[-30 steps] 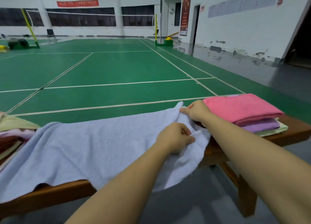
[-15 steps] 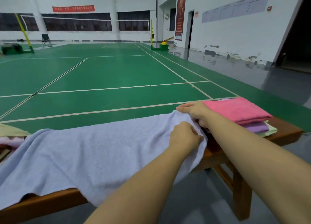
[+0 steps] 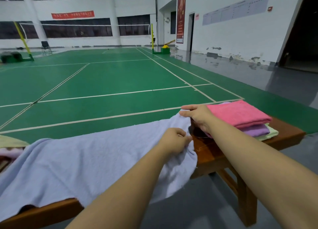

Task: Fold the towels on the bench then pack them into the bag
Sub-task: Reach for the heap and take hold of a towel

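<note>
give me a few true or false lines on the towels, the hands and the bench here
1. The pale blue towel lies spread open along the bench. True.
2. The pink towel sits at the bottom of the folded pile. False: it is on top, over a purple towel and a pale green towel.
3. Both hands hold the blue towel's right end. True: the left hand grips the near corner, the right hand pinches the far corner.
4. The blue towel is already folded in half. False: it lies in one layer.
5. A bag stands on the bench. False: none shows.
</note>
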The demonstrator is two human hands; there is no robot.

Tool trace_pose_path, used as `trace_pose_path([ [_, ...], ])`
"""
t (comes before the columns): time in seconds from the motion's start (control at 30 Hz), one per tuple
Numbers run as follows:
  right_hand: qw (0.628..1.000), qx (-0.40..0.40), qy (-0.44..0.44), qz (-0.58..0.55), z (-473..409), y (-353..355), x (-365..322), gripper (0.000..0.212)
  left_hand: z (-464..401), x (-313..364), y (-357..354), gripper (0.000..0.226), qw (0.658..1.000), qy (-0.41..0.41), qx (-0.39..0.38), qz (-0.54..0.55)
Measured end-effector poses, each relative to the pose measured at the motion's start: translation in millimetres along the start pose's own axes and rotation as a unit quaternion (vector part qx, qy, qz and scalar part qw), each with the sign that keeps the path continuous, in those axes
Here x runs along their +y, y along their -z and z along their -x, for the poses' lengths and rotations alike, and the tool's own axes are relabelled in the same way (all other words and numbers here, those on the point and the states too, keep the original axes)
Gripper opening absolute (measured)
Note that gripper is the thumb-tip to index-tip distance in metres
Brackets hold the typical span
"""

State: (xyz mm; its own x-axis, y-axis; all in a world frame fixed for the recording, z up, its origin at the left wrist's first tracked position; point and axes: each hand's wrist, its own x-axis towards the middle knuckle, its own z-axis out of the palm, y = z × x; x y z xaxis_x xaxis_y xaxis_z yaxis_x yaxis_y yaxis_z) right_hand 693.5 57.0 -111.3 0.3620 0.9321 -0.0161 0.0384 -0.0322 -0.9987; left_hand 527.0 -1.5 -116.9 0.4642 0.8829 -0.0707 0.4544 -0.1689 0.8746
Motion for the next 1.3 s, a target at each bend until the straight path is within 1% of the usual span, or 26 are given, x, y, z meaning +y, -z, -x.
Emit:
trace_pose_path([
  [0.07, 0.999, 0.014, 0.006, -0.037, 0, -4, -5, 0.029, 5, 0, 10, 0.023, 0.988, 0.018, -0.005, 0.15],
  [0.17, 0.995, 0.024, 0.003, -0.093, 3, -10, -14, 0.03, 10, 5, 20, 0.025, 0.944, 0.06, -0.039, 0.321],
  [0.23, 0.992, 0.022, -0.007, -0.126, 7, -13, -19, 0.033, 13, 7, 25, 0.028, 0.914, 0.091, -0.033, 0.394],
  [0.3, 0.988, 0.019, -0.014, -0.154, 11, -15, -20, 0.038, 16, 11, 28, 0.025, 0.9, 0.117, -0.01, 0.419],
  [0.4, 0.987, 0.019, -0.013, -0.157, 17, -15, -21, 0.042, 17, 15, 30, 0.027, 0.896, 0.138, 0.026, 0.421],
  [0.47, 0.986, 0.016, -0.008, -0.163, 20, -16, -21, 0.044, 14, 15, 31, 0.03, 0.894, 0.139, 0.035, 0.424],
  [0.6, 0.982, 0.011, -0.003, -0.187, 24, -15, -26, 0.044, 13, 10, 43, 0.039, 0.897, 0.124, 0.009, 0.425],
  [0.7, 0.98, 0.016, -0.007, -0.198, 26, -17, -28, 0.041, 11, -3, 55, 0.02, 0.916, 0.091, 0.016, 0.39],
  [0.73, 0.979, 0.019, -0.008, -0.2, 26, -17, -27, 0.042, 13, -7, 59, 0.022, 0.916, 0.086, 0.009, 0.392],
  [0.8, 0.979, 0.028, -0.007, -0.204, 24, -20, -23, 0.045, 15, -13, 64, 0.036, 0.909, 0.081, -0.014, 0.409],
  [0.87, 0.978, 0.033, -0.002, -0.208, 23, -25, -19, 0.049, 19, -13, 69, 0.047, 0.91, 0.073, -0.022, 0.407],
  [0.93, 0.977, 0.032, 0.005, -0.209, 24, -32, -16, 0.051, 23, -12, 75, 0.053, 0.915, 0.074, -0.026, 0.395],
  [0.97, 0.978, 0.031, 0.008, -0.208, 25, -35, -16, 0.051, 25, -11, 77, 0.052, 0.918, 0.073, -0.034, 0.387],
  [1.03, 0.978, 0.029, 0.01, -0.206, 27, -43, -15, 0.05, 28, -13, 81, 0.035, 0.938, 0.091, -0.015, 0.335],
  [1.07, 0.978, 0.029, 0.011, -0.207, 28, -46, -15, 0.05, 29, -13, 83, 0.034, 0.947, 0.101, 0.003, 0.304],
  [1.13, 0.977, 0.038, 0.015, -0.208, 28, -52, -15, 0.05, 24, -19, 84, 0.062, 0.968, 0.117, 0.022, 0.22],
  [1.17, 0.977, 0.045, 0.017, -0.209, 28, -53, -16, 0.05, 24, -20, 83, 0.066, 0.975, 0.114, 0.026, 0.19],
  [1.3, 0.977, 0.066, 0.022, -0.201, 21, -44, -21, 0.052, 27, -19, 70, 0.044, 0.984, 0.094, 0.043, 0.147],
])
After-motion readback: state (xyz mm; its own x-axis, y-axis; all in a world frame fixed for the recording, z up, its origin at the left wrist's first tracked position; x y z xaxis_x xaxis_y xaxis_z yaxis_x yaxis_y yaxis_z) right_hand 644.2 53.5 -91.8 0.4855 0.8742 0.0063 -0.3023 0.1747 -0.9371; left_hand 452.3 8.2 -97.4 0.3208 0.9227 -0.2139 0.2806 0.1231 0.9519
